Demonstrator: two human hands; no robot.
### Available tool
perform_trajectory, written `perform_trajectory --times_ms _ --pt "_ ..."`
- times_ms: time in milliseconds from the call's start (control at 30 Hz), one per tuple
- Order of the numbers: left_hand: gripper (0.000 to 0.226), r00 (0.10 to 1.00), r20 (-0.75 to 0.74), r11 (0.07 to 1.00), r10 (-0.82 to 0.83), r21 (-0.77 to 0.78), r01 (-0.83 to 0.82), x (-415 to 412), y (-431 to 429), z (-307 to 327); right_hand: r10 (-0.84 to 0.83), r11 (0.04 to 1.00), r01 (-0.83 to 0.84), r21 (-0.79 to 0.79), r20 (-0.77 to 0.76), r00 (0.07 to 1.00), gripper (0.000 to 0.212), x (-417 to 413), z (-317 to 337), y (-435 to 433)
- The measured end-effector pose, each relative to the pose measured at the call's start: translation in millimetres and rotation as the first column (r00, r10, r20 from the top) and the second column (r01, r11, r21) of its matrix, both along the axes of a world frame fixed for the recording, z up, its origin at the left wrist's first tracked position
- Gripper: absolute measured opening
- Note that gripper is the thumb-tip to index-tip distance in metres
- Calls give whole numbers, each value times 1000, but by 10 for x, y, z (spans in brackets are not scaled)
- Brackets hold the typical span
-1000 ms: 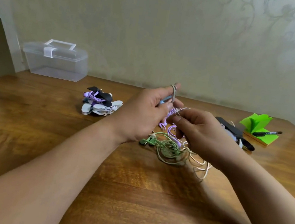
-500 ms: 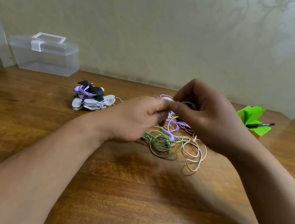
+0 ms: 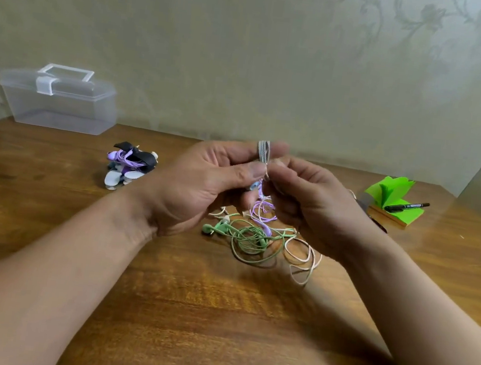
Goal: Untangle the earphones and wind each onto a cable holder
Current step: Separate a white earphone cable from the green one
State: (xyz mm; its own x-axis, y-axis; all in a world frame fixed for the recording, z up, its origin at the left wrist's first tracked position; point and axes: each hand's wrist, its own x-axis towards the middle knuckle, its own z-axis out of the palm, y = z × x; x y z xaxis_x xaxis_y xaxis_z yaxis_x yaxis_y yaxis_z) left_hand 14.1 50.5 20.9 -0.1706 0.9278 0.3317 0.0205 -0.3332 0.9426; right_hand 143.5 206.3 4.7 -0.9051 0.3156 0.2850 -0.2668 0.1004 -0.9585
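**A:** Starting at the near edge, what do you see?

**B:** Two bare forearms reach in over the wooden tabletop (image 3: 216,316). Just past them lies a loose tangle. Green earphones (image 3: 249,239) are coiled in the middle, and a pale pink cable (image 3: 303,261) loops at their right, overlapping them.

**A:** And the hands?

**B:** Both are raised above that tangle, with their fingertips meeting. The left hand (image 3: 202,183) has its grip clamped, thumb and forefinger, on several turns of grey cord (image 3: 263,151) that stand upright at the fingertips. I cannot tell whether a holder sits under those turns. The right hand (image 3: 315,203) has its fingers curled and its grip pinched on the same cord, just beneath the turns.

**A:** Where is the purple one?

**B:** A purple cable (image 3: 263,212) hangs from between the hands down into the tangle.

**A:** What is farther back?

**B:** To the left is a pile of cable holders (image 3: 118,178), with a wound purple earphone (image 3: 124,157) on top. To the right is a green sticky note pad (image 3: 395,195) with a black marker (image 3: 407,205) lying on it. Farthest back on the left, a clear lidded plastic box (image 3: 58,105) stands against the wall (image 3: 249,47).
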Motion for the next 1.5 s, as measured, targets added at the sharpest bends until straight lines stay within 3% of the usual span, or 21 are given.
perform_trajectory --times_ms 133,333,500,833,1000,1100,1233,1367,1500 --pt "41 973 -104 978 207 25 -205 -62 65 -47 -224 948 198 250 79 971 25 -28 -11 -61" --pt "39 919 -262 952 296 7 -305 -49 74 -89 -440 714 284 640 93 893 34 -19 1 -208" --pt "35 944 -186 957 273 -44 -285 -61 48 -54 -466 606 283 743 44 884 40 3 11 -278" --pt "41 879 -355 939 320 -8 -345 -152 80 -118 -510 467 305 830 -29 860 13 67 85 -209" --pt "38 781 -563 937 271 -32 -349 -175 41 -123 -441 554 361 750 -103 892 10 176 218 -226" --pt "22 717 -680 943 155 -115 -313 -165 24 -126 -367 600 339 725 -127 922 16 217 277 -207" --pt "19 817 -575 966 39 -187 -178 -67 17 -109 -313 677 311 667 -121 942 12 212 268 -147" --pt "21 857 -515 986 -26 -153 -62 -48 -35 -45 -256 861 263 436 -76 964 4 200 263 -68" --pt "28 974 -223 995 -42 -95 22 -36 -64 -2 -230 912 217 349 -5 973 17 135 152 -26"
